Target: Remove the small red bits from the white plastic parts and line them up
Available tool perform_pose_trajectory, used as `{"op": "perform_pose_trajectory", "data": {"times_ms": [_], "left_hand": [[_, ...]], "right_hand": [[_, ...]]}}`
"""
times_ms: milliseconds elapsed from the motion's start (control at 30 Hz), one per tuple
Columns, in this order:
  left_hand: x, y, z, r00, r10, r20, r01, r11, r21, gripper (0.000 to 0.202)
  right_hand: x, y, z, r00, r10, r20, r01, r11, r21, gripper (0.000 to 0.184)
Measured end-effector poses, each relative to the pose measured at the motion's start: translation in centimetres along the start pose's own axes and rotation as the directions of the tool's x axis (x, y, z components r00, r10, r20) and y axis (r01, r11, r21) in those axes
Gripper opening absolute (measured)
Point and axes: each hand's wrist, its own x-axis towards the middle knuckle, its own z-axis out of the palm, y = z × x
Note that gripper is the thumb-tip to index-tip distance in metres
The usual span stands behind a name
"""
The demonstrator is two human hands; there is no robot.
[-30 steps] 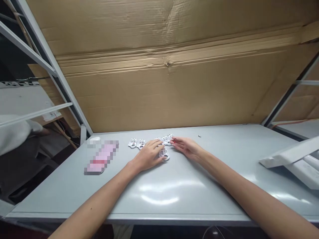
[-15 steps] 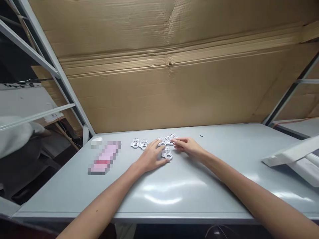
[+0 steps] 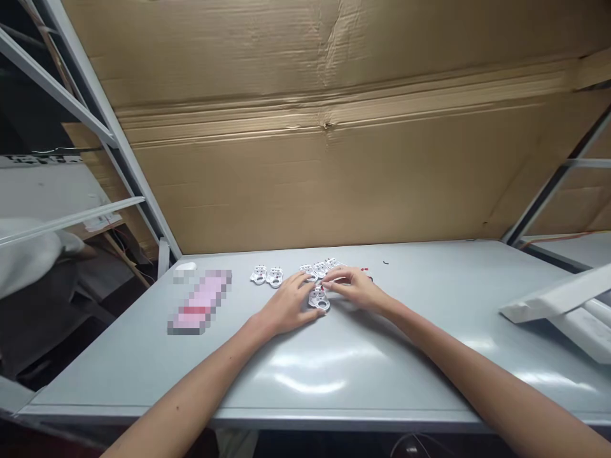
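A white plastic part with a round ring (image 3: 319, 300) lies on the grey table in front of me. My left hand (image 3: 289, 306) steadies it, thumb at its near edge and fingers at its far left side. At the part's far edge my right hand (image 3: 356, 289) pinches with thumb and forefinger. A speck of red shows by those fingertips; what they hold is too small to make out. Just beyond my hands sit several similar white parts (image 3: 319, 270), partly covered by my left fingers. Two more white parts (image 3: 274, 277) lie to the left.
Small red bits (image 3: 365, 270) show behind my right hand, and a short black piece (image 3: 386, 262) lies farther right. A blurred pink item (image 3: 203, 302) and a white object (image 3: 186, 267) lie left. White packaging (image 3: 563, 305) stands right. Cardboard (image 3: 324, 178) walls the back.
My right hand has moved left and nearer, from the group of white parts to the part under my left hand. Red bits on the table behind it now show.
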Motion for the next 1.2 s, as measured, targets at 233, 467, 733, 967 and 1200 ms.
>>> {"op": "perform_pose_trajectory", "data": {"times_ms": [233,467,733,967,1200], "left_hand": [[0.0,0.1,-0.3,1.0,-0.025,-0.004,0.025,0.998,-0.056,0.053],[0.1,0.1,-0.2,0.999,-0.034,-0.013,0.033,0.997,-0.067,0.051],[0.0,0.0,0.0,0.999,-0.013,-0.036,0.011,0.998,-0.057,0.05],[0.0,0.2,0.6,0.998,-0.035,-0.047,0.035,0.999,-0.012,0.058],[-0.3,0.1,-0.9,1.0,0.003,0.002,-0.003,1.0,0.027,0.049]], "right_hand": [[0.1,1.7,0.7,0.992,-0.093,0.084,0.094,0.996,-0.007,0.02],[0.1,2.2,0.7,0.994,-0.083,0.064,0.09,0.989,-0.121,0.017],[-0.5,3.0,0.8,0.981,-0.176,0.077,0.192,0.93,-0.312,0.017],[-0.7,1.7,0.6,0.949,-0.259,0.178,0.306,0.888,-0.344,0.02],[-0.7,1.5,1.2,0.938,-0.288,0.191,0.34,0.871,-0.355,0.022]]}}
